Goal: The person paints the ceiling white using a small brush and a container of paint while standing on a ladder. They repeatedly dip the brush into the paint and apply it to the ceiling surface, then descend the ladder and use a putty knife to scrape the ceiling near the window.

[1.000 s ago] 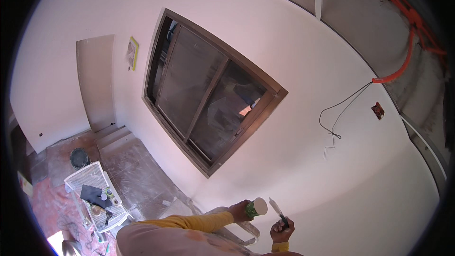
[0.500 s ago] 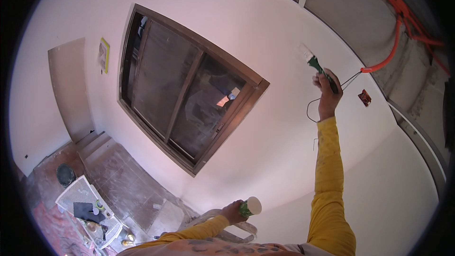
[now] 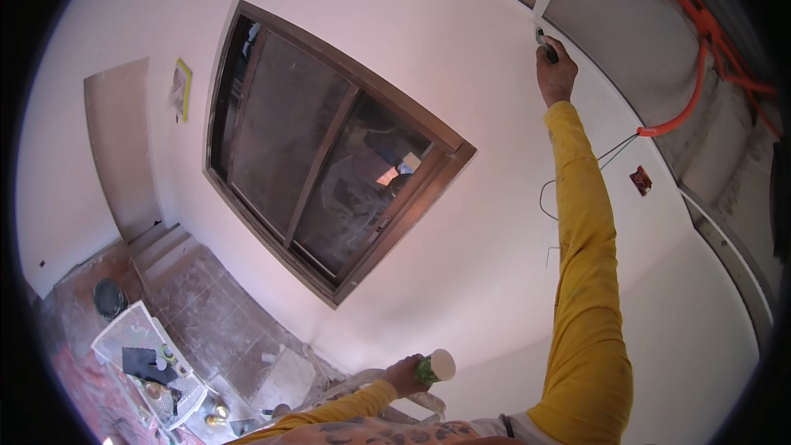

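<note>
My right hand point(image 3: 557, 74), at the end of a raised arm in a yellow sleeve, grips a paintbrush point(image 3: 540, 36) with a dark green handle. The brush is up near the top edge of the white wall point(image 3: 486, 107), just below a pale metal strip; its bristles are mostly hidden. Low in the view, my left hand point(image 3: 405, 376) is closed around a green-patterned paper cup point(image 3: 434, 367), whose pale round end faces right. I cannot make out what is in the cup.
A brown-framed sliding window point(image 3: 329, 148) is set in the wall. An orange conduit point(image 3: 671, 119) with loose wires hangs by an open electrical box point(image 3: 640, 181). Below stand a white perforated table point(image 3: 132, 330) holding several items, a dark bucket point(image 3: 109, 299) and steps point(image 3: 161, 251).
My right hand has moved up the wall with the paintbrush, from beside the loose wires to the top edge. My left hand keeps the cup in nearly the same place.
</note>
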{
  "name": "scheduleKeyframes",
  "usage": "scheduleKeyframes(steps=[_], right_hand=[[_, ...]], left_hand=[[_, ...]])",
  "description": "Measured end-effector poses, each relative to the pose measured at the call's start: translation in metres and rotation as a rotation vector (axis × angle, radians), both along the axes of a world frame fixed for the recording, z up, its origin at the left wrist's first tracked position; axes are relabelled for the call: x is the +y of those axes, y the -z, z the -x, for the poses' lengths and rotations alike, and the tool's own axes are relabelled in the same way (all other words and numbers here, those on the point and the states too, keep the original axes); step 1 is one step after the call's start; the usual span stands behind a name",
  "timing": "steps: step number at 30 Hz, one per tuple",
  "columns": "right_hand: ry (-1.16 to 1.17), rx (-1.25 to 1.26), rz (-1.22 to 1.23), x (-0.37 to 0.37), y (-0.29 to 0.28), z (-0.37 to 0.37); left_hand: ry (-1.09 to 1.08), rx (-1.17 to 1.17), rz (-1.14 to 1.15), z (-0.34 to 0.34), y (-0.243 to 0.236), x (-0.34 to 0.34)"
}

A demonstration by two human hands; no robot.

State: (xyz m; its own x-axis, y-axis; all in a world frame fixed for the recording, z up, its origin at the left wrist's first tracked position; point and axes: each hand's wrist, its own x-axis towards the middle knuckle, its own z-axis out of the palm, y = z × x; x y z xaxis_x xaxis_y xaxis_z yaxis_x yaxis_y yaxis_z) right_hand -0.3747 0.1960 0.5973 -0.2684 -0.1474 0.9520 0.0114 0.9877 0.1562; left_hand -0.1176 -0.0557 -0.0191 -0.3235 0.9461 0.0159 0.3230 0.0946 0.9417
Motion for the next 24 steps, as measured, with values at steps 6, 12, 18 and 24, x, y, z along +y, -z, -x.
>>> scheduleKeyframes(steps=[6, 12, 18, 24], right_hand=[[-0.169, 0.196, 0.475, 0.003, -0.003, 0.01], [-0.309, 0.16, 0.467, 0.006, 0.006, 0.004], [-0.266, 0.111, 0.453, 0.015, -0.005, 0.025], [-0.091, 0.155, 0.434, 0.029, -0.013, 0.026]], left_hand=[[-0.046, 0.028, -0.025, 0.0, 0.0, -0.004], [-0.038, 0.006, -0.012, -0.002, 0.0, -0.002], [-0.044, 0.006, -0.035, -0.005, 0.004, 0.001], [-0.047, 0.017, -0.046, -0.005, 0.002, -0.001]])
